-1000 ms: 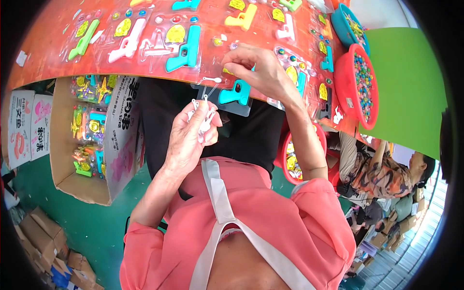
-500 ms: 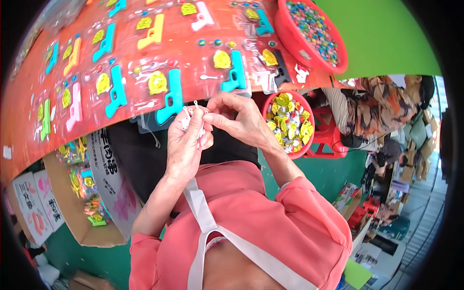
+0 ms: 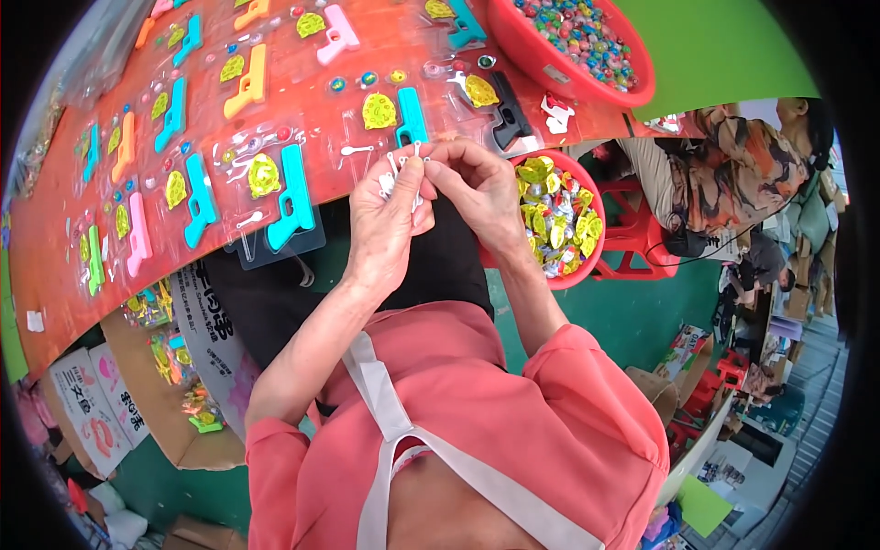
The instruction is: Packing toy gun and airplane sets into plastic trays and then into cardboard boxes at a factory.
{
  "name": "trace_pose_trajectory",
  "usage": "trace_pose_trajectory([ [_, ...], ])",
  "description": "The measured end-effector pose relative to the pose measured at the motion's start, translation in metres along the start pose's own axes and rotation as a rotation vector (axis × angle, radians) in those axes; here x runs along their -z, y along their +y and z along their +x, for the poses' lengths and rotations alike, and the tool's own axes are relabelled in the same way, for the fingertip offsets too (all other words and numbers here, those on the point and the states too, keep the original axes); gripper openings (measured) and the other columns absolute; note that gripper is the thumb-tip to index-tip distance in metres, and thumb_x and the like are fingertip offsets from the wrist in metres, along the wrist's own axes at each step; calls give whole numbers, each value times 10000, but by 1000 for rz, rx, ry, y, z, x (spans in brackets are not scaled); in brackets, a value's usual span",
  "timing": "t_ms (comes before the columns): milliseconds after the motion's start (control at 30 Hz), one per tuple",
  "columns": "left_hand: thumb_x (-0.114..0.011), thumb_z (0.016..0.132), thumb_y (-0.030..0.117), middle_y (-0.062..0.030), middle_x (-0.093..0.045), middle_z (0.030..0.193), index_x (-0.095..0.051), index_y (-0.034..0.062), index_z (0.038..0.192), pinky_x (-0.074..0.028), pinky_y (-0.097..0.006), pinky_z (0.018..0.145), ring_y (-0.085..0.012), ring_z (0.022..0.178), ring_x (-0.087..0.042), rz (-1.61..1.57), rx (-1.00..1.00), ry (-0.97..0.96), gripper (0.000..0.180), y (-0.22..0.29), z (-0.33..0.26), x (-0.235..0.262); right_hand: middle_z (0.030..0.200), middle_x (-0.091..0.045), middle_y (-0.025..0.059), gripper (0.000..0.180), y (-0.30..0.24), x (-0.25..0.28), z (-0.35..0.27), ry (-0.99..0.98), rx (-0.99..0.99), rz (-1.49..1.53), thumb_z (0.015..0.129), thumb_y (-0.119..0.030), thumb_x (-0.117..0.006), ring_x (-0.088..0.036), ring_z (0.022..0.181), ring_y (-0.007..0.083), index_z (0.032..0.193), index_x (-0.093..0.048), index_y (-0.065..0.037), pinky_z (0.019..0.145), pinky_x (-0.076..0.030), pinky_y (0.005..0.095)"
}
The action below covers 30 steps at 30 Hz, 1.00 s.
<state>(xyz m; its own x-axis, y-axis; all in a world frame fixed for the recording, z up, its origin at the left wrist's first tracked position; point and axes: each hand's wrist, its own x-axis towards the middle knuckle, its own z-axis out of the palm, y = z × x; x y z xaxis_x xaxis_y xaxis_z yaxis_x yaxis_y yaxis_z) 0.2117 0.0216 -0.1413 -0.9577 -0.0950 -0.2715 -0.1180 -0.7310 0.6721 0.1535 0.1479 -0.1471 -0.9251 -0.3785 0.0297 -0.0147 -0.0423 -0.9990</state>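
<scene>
My left hand [image 3: 383,225] is closed around a small bunch of white plastic pieces [image 3: 389,181], thin with small rounded ends. The fingertips of my right hand [image 3: 478,188] meet the bunch and pinch at the end of one white piece. Both hands are at the table's near edge, over the grip of a teal toy gun [image 3: 410,115]. That gun lies in a clear plastic tray beside a yellow-green piece [image 3: 379,111] and small colored balls. One loose white piece [image 3: 357,149] lies left of it. Another teal toy gun [image 3: 292,197] lies farther left, its tray overhanging the edge.
Rows of similar trays cover the red table [image 3: 316,174]. A red basin [image 3: 500,27] of colored balls stands at the back right. Right of my lap is a red tub [image 3: 598,240] of yellow pieces; at left is a cardboard box [image 3: 197,449] with packed toys. A person [image 3: 761,170] sits at right.
The view has shifted, and my hands are farther right and higher in it, now overlapping the grip of another teal toy gun. Both still hold the white pieces.
</scene>
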Motion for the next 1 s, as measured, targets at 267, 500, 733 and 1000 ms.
trace_pose_trajectory([
  [267, -571, 998, 222, -6, -551, 754, -594, 18, 1150, -303, -204, 476, -40, 527, -396, 0, 45, 21, 255, -10, 8, 6, 812, -665, 30, 79, -11, 34, 30, 61, 140, -122, 907, -66, -633, -627, 727, 68, 905, -612, 10, 678, -507, 226],
  [500, -586, 988, 249, -7, -550, 759, -588, 28, 1101, -305, -213, 484, -45, 524, -387, 25, 84, 8, 248, 3, 9, 10, 821, -511, 77, 117, -30, 79, 77, -346, 635, -1067, 867, -60, -667, -543, 682, 196, 944, -607, 3, 606, -440, 300],
  [733, -604, 980, 254, -6, -545, 735, -582, 47, 998, -299, -205, 471, -41, 514, -379, -12, 184, -103, 209, 27, 20, -4, 888, -676, 8, 169, -38, 32, 64, -436, 124, -217, 932, -136, -646, -614, 828, 79, 1038, -699, -15, 748, -486, 236],
  [1000, -615, 973, 268, 19, -533, 718, -624, 33, 1070, -285, -191, 452, -26, 499, -371, 95, 121, -20, 254, 61, 42, 22, 842, -618, 66, 137, -37, 27, 160, -139, 489, -700, 945, -120, -585, -594, 742, 178, 986, -624, 4, 663, -480, 290],
])
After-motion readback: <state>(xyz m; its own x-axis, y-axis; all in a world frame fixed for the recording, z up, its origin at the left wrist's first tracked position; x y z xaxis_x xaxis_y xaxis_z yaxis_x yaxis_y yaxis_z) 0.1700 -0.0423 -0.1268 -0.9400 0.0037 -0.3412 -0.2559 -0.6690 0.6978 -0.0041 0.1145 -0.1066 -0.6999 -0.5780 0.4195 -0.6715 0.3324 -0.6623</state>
